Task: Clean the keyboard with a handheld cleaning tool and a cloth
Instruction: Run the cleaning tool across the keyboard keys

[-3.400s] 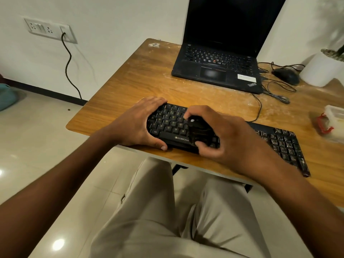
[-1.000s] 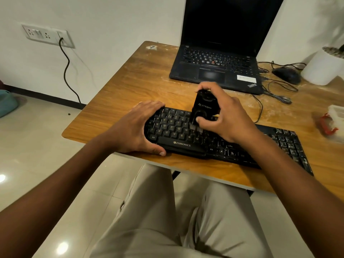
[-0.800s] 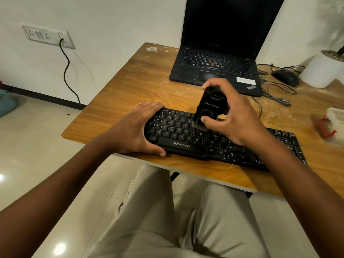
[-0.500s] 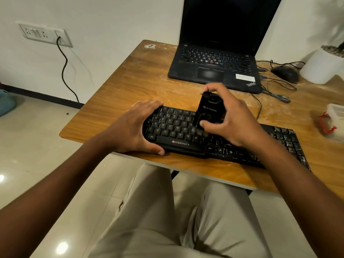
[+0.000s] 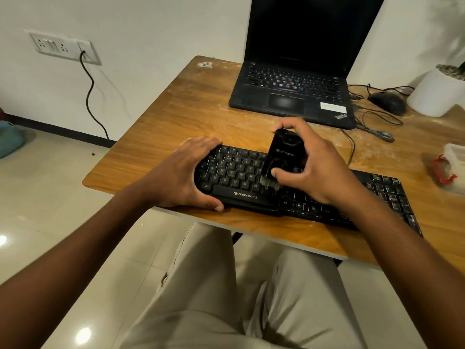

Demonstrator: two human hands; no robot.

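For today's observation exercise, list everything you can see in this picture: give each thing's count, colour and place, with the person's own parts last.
keyboard: one, black, near table edge
cleaning tool: one, black, bristles on the keys
laptop: one, black, open, far side
mouse: one, black, right of laptop
table: one, wooden
pot: one, white, far right
container: one, clear with red, right edge
socket: one, white, wall, cable plugged in
left hand: grips keyboard's left end
right hand: grips cleaning tool

Open black laptop (image 5: 292, 96), mouse (image 5: 387, 102), white pot (image 5: 437, 94) and plastic container (image 5: 453, 167) on wooden desk (image 5: 176, 117).
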